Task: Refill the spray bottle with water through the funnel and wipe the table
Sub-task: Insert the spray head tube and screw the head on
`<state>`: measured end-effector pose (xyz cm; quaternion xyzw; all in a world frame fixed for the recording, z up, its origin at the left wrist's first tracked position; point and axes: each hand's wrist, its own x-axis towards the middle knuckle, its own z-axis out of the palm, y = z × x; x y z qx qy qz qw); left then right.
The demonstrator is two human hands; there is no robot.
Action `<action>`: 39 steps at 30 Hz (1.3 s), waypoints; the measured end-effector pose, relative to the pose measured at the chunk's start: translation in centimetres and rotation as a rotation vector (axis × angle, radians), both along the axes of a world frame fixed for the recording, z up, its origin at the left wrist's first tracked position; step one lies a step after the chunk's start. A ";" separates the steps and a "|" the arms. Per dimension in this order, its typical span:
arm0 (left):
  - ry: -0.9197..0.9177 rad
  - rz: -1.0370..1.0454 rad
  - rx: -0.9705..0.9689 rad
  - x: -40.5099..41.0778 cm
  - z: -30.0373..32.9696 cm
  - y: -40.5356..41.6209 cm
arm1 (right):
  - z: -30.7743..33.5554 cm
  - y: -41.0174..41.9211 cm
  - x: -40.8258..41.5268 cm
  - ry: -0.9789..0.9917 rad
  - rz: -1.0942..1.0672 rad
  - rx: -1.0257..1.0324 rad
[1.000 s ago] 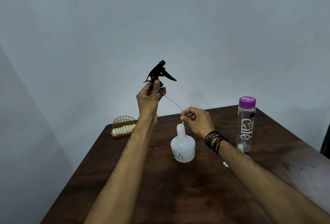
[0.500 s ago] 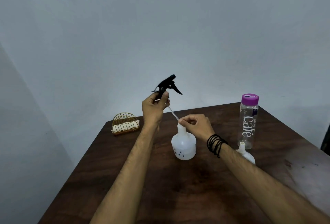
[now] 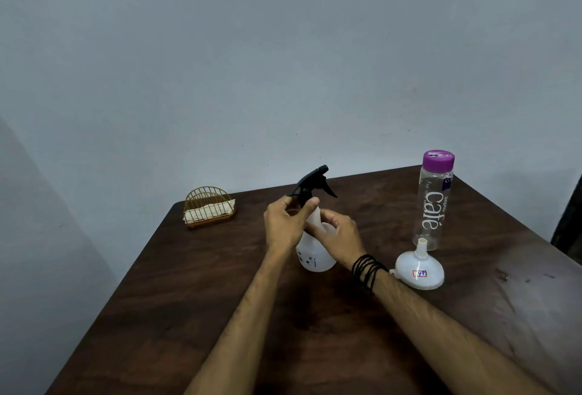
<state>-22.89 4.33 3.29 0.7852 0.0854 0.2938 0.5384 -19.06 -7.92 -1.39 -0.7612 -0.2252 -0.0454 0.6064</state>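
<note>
- Table (image 3: 195, 316): dark brown wood, set against a plain grey wall; 2 bare forearms reach over it from the near edge.
- Spray bottle (image 3: 315, 261): white translucent body, upright on the table near its middle. Small dark markings show low on its front.
- Spray head (image 3: 311, 185): black trigger unit, sitting at the top of the bottle's neck, nozzle pointing up and right. Whether it is screwed down cannot be told.
- Left hand (image 3: 285, 226): fingers and thumb curled round the collar at the base of the spray head, gripping it.
- Right hand (image 3: 337, 234): fingers curled round the bottle's shoulder, holding it just below the neck. Black cord bands (image 3: 367, 270) circle this wrist.
- Funnel (image 3: 419, 268): white, resting mouth-down on the table with its spout up, right of the spray bottle, apart from both hands. A small label shows on its side.
- Water bottle (image 3: 433, 202): clear, purple cap on, upright just behind the funnel.
- Wire holder (image 3: 208, 207): gold-coloured, at the far left part of the table, with pale folded material inside.
</note>
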 end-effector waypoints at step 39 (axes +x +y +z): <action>-0.128 -0.375 -0.325 1.0 -3.6 -0.9 | -3.1 0.9 1.2 0.059 0.056 0.162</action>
